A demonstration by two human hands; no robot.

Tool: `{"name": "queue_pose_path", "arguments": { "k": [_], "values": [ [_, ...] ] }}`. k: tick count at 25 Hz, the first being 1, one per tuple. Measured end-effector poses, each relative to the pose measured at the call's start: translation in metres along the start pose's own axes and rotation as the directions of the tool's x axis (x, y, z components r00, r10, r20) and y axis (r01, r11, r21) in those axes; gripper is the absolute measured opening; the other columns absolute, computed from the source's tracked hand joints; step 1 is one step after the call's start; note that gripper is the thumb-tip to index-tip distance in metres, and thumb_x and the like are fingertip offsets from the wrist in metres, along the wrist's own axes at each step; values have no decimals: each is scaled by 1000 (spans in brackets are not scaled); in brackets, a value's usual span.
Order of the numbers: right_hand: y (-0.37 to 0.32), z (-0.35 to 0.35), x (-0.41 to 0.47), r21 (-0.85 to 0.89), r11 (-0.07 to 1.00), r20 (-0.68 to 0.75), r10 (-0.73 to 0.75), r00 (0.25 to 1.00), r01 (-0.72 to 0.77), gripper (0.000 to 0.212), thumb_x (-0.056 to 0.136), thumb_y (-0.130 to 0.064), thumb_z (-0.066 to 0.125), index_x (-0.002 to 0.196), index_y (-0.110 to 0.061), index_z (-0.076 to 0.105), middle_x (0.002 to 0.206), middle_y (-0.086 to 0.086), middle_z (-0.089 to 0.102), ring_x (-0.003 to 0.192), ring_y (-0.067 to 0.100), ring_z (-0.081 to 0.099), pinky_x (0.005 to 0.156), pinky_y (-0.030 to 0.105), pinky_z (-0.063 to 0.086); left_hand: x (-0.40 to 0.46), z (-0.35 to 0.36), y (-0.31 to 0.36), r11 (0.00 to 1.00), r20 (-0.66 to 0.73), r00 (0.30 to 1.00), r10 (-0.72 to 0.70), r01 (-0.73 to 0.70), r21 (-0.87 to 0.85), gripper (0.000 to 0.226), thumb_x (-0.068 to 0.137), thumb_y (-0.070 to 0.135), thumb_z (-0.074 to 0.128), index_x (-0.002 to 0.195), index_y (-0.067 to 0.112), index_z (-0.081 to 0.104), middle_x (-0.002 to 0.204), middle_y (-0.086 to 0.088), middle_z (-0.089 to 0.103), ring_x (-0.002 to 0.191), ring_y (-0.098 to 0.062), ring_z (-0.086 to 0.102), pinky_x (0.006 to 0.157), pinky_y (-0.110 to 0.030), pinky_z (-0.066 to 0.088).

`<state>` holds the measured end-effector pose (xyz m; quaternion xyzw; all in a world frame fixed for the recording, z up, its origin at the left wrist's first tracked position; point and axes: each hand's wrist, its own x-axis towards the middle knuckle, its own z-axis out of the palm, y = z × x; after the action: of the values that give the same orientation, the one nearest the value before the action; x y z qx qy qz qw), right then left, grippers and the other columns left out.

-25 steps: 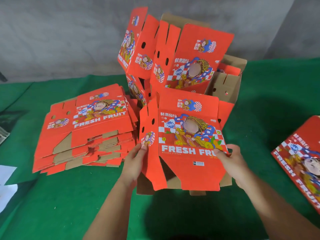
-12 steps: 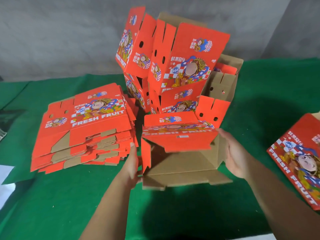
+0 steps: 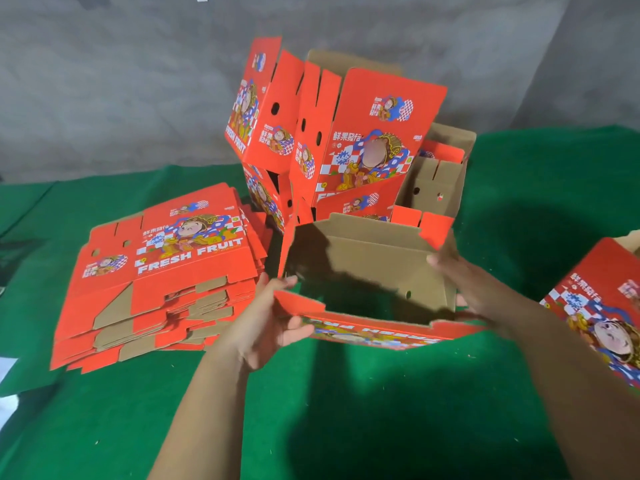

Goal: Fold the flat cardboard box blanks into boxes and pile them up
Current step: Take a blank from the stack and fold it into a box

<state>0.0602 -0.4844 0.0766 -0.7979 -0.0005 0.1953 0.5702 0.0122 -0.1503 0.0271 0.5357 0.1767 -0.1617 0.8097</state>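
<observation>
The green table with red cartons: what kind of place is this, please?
Probably a simple packing workshop: a stack of flat blanks, folded boxes piled behind, green cloth, and a bare concrete wall.

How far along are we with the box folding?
Done: several folded boxes piled at the back, plus one at the right edge. In hand: left hand and right hand hold an opened blank, its bottom still unfolded. Left: a thick stack of flat blanks.
</observation>
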Motion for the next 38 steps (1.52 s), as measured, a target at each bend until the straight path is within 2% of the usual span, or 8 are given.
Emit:
{"name": "queue_pose_path", "arguments": {
  "k": [2,5,11,15,20,25,31,38],
  "values": [
    [-6,-3,3,26,995,-31,96,995,-95,63,63,-100,55,112,-62,68,128,-19,70,109,12,72,96,54,56,3,0,8,997,-68,996,-54,57,55,35,89,47,60,98,16,72,70,2,67,44,-6,48,55,-25,59],
    [-7,-1,12,41,985,-111,171,979,-168,95,54,-104,49,131,-48,62,135,-4,67,111,29,72,98,55,57,12,-3,10,961,-241,970,-8,74,267,62,93,67,34,69,25,72,67,3,68,48,-12,58,55,-22,49],
    [-5,18,26,250,968,-319,71,945,12,32,98,-59,59,123,-39,60,124,1,71,100,19,74,87,41,57,38,-2,0,681,-413,674,612,-185,708,31,106,40,30,114,26,57,104,1,68,101,-27,63,79,-31,42],
    [13,29,34,30,909,-777,-240,581,416,31,98,-26,61,128,-23,57,126,6,60,99,14,63,85,31,50,40,7,-9,595,-324,566,758,-397,699,25,111,22,36,130,30,50,107,25,60,96,10,58,74,-3,36],
    [23,53,39,-168,889,-551,-443,707,426,31,90,-49,59,108,-26,68,105,-11,67,95,4,63,86,24,46,47,7,-16,522,-284,501,818,-439,731,33,111,18,36,142,17,48,116,8,64,102,-7,57,77,-16,40],
    [16,51,43,-819,438,-306,-880,364,370,18,92,-37,70,95,-20,76,111,5,62,105,31,54,94,36,34,46,7,-13,521,-286,516,807,-396,756,30,111,20,36,138,21,48,115,7,64,101,-13,59,74,-26,40],
    [5,76,38,-925,356,-199,-752,628,133,46,96,-56,50,104,-23,81,128,-1,65,111,36,57,99,53,41,43,5,-13,485,-252,502,827,-413,771,26,110,16,38,133,21,49,106,14,59,90,2,55,71,-2,36],
    [-12,83,45,-947,295,-277,-535,798,-130,80,95,-71,19,158,-26,38,163,-11,32,134,31,43,107,52,36,41,1,-10,379,-148,480,865,-432,818,29,109,11,38,135,15,50,118,-1,63,103,-20,59,84,-33,45]
  ]
}}
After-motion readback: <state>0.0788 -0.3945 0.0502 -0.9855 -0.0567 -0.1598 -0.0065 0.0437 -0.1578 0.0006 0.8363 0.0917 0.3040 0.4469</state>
